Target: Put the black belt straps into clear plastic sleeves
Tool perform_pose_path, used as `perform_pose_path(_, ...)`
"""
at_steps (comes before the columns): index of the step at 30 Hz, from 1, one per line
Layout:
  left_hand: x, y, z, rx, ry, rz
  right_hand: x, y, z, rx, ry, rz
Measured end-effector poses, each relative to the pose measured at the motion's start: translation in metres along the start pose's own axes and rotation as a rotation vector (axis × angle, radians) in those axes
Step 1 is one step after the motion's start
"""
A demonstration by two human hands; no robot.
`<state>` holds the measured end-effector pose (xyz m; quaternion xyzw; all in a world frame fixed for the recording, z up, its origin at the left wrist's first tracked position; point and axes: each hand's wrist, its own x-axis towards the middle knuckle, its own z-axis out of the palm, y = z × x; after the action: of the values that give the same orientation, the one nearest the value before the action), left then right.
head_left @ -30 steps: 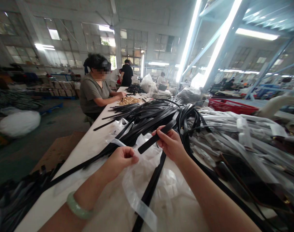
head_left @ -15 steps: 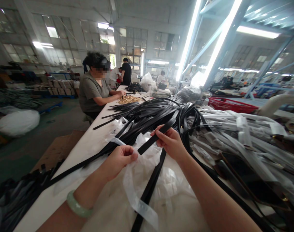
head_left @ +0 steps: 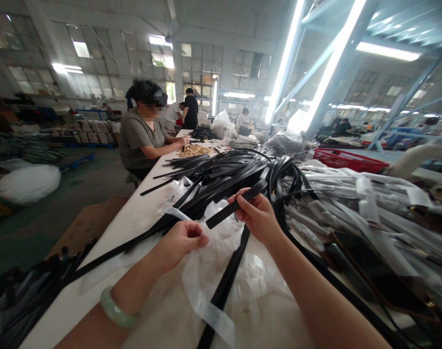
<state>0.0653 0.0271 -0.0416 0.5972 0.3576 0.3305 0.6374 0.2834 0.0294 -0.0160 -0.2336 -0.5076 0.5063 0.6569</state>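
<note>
Black strap (head_left: pixel 221 215) lies pinched between fingers (head_left: pixel 244 206) of the right hand (head_left: pixel 260 217).

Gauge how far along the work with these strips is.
Apparently done: the white-wrapped strips heaped on the right. In hand: the right hand holds a black strip, while the left hand seems to pinch a translucent sleeve. Apparently left: the bare black strips piled ahead, too tangled to count.
</note>
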Motion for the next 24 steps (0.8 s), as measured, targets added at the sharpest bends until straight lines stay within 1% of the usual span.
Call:
perform_pose_path(4,0.000,-0.001,-0.001,0.006,0.002,-0.002,-0.001,-0.001,0.002,-0.007,0.012,-0.013)
perform_pose_path(7,0.000,-0.002,-0.002,-0.001,0.002,0.005,-0.001,0.000,0.001,-0.033,-0.026,-0.009)
perform_pose_path(11,0.001,0.000,0.000,-0.013,0.026,-0.006,-0.001,0.002,-0.003,-0.078,-0.066,0.029)
perform_pose_path(14,-0.001,0.005,0.004,0.014,0.028,-0.018,-0.003,0.004,-0.003,-0.096,-0.090,0.091)
perform_pose_path(18,-0.006,0.008,0.013,-0.032,-0.049,-0.044,-0.008,0.011,0.006,-0.110,-0.158,0.181)
perform_pose_path(22,-0.012,0.009,0.019,-0.120,-0.112,-0.130,-0.013,0.019,0.017,-0.113,-0.190,0.244)
perform_pose_path(24,-0.016,0.012,0.020,-0.178,-0.167,-0.184,-0.014,0.022,0.019,-0.087,-0.205,0.297)
